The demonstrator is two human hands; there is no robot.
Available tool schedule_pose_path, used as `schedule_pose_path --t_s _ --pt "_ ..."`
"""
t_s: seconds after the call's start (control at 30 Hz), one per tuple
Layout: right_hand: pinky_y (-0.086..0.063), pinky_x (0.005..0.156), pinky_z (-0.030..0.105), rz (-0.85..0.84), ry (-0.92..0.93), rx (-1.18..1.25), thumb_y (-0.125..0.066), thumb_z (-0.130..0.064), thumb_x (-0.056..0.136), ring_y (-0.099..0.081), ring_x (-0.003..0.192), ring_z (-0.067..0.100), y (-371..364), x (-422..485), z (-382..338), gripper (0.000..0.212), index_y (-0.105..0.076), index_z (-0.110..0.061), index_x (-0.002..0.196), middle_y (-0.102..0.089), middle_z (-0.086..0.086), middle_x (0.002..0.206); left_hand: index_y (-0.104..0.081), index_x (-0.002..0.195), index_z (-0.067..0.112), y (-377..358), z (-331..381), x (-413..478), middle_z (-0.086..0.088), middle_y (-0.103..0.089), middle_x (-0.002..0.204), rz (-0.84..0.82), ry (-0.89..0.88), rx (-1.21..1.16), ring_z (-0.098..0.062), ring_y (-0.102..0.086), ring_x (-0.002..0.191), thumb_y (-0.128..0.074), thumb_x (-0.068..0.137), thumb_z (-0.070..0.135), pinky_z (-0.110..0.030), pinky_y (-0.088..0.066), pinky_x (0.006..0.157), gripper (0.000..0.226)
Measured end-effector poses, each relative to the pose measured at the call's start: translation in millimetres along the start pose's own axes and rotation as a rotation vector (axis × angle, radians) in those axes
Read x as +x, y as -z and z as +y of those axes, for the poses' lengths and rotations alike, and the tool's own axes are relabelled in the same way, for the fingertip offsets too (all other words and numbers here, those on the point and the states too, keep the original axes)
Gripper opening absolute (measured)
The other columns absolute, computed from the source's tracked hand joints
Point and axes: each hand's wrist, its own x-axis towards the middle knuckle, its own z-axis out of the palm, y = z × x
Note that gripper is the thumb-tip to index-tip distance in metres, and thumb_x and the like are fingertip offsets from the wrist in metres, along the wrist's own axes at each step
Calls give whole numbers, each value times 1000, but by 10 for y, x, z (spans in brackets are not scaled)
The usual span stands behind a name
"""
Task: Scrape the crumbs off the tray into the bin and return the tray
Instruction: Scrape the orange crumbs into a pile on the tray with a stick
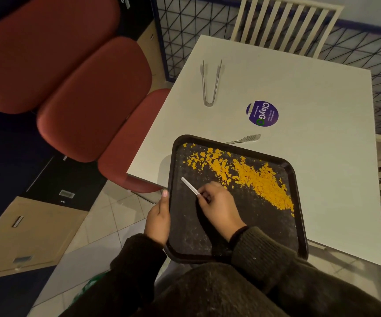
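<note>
Most orange crumbs (249,177) sit along the far-right side of the black tray (185,225), which overhangs the counter (310,99) edge. Left hand (158,219) is clamped on the tray rim; right hand (219,207) is pinched on a thin white scraper (189,186). Scraper should be kept low & flat, w/ the tray held steady.

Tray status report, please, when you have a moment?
Left hand gripping tray edge; right hand holds white scraper. Crumbs still on tray. Nothing blocking.

black tray (237,236) overhanging table edge, orange crumbs (249,177) scattered across.
</note>
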Motion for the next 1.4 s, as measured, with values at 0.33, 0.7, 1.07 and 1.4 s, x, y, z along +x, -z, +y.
schedule_pose_path --t_s 0.33,0.7,1.07,1.4 --pt "-47 69 24 97 -129 32 -59 -10 86 -56 77 18 25 464 -108 11 -67 -5 92 -62 6 91 -61 86 23 0 35 -27 0 -64 86 16 -1 -12 -19 -60 90 -24 93 53 -31 -45 84 49" --pt "-30 54 4 71 -128 91 -60 -11 86 -46 66 3 -70 376 -198 23 -66 -10 108 -58 1 89 -64 97 13 12 32 26 -13 -66 96 13 -7 8 -28 -61 99 -28 93 53 -41 -47 93 54" --pt "-41 61 15 154 -206 154 -58 -8 87 -53 69 12 -87 845 -368 19 -69 -2 101 -69 12 89 -57 92 19 17 84 2 6 -59 78 11 -63 124 -19 -59 88 -34 96 40 -29 -46 80 31" --pt "-42 72 23 284 -518 140 -60 -11 84 -61 84 21 173 716 263 25 -66 -5 107 -69 13 103 -62 107 12 28 116 39 -2 -63 94 23 -129 188 -18 -58 93 -30 97 39 -26 -43 85 43"
